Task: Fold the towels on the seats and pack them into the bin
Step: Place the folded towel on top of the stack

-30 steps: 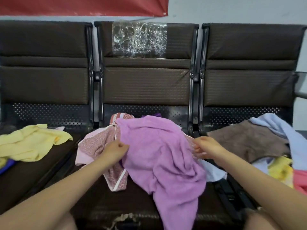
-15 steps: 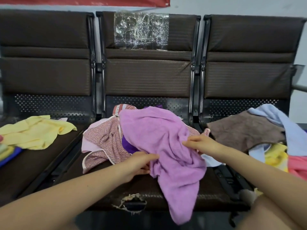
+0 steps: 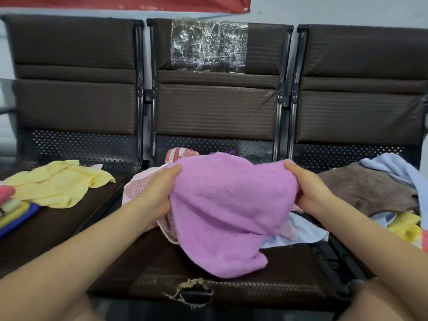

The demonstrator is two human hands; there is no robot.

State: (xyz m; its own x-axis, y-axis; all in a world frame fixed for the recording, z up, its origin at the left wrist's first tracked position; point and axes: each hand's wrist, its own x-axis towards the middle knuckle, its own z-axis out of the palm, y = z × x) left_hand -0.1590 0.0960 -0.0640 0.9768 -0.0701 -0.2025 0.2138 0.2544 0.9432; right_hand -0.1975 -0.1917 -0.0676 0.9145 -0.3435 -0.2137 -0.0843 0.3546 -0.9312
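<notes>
A purple towel [image 3: 229,212] hangs spread over the middle seat [image 3: 150,272], lifted off the pile. My left hand [image 3: 159,193] grips its left edge and my right hand [image 3: 310,188] grips its right edge, thumbs on top. Under it lie a pink patterned towel [image 3: 139,186] and a pale blue towel [image 3: 301,232]. A yellow towel [image 3: 58,184] lies crumpled on the left seat. A brown towel [image 3: 366,188] and a light blue towel [image 3: 393,167] lie on the right seat. No bin is in view.
A small stack of folded cloths [image 3: 14,209] sits at the far left edge. More yellow and red cloth [image 3: 407,225] lies at the right edge. The middle seat's front edge has a torn hole [image 3: 192,290]. Clear tape [image 3: 208,47] covers the middle backrest.
Both hands shifted from the bunched towel to its two sides and raised it, so it now hangs spread between them. The view has tilted slightly.
</notes>
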